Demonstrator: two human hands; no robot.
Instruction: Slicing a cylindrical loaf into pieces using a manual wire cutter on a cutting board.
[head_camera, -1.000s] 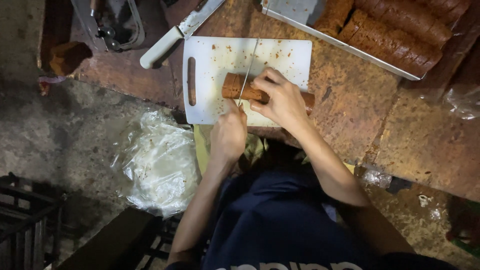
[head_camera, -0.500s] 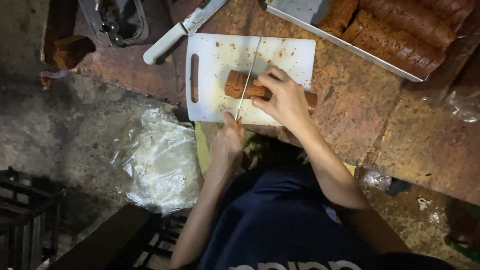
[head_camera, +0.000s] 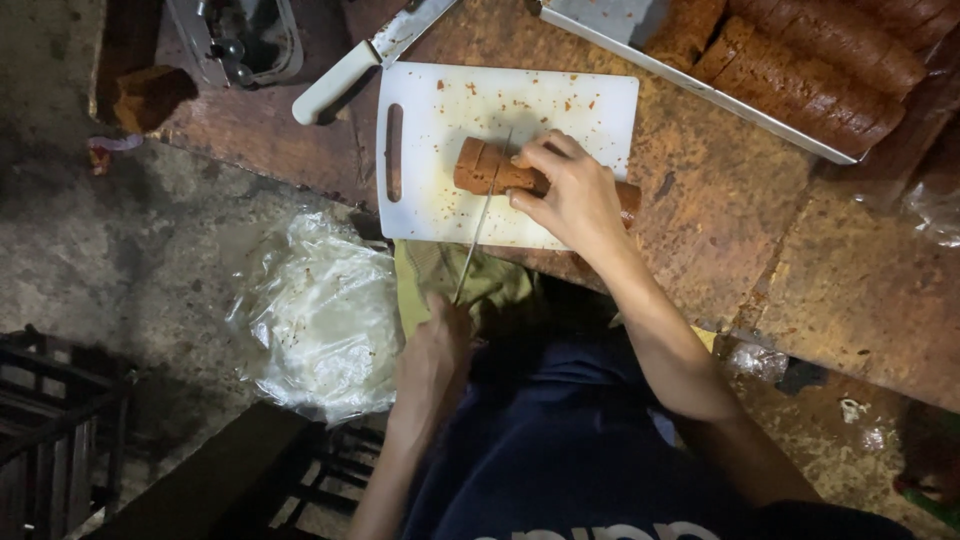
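The brown log (head_camera: 500, 172) lay crosswise on the white cutting board (head_camera: 520, 110), near the board's front edge, on a worn, rust-coloured table (head_camera: 720, 240). The right hand (head_camera: 572, 190) pressed down on the log's middle and right portion, fingers (head_camera: 535, 160) curled over its top — the left end of the log stayed exposed. The left hand (head_camera: 432, 352), low and close to the body, was closed around the handle of a thin knife (head_camera: 480, 232); the blade ran up across the board's front edge and met the log just left of the right hand's fingertips.

Handling judgement: the log appeared dense yet soft enough to slice, with a crumbly surface — reddish crumbs were scattered over the board. It would probably hold its shape under light pressure but could crack or shed at the cut face if squeezed. The best hold seemed to be from above, across the full width, just behind the cut line, with fingertips tucked back from the blade. Being round, it could roll, so downward pressure mattered more than a pinch.

Nearby lay a larger knife with a white handle (head_camera: 335, 85) above the board's left corner, a metal tray (head_camera: 700, 88) holding more brown logs (head_camera: 810, 70) at upper right, and a crumpled clear plastic bag (head_camera: 320, 315) on the floor at left.
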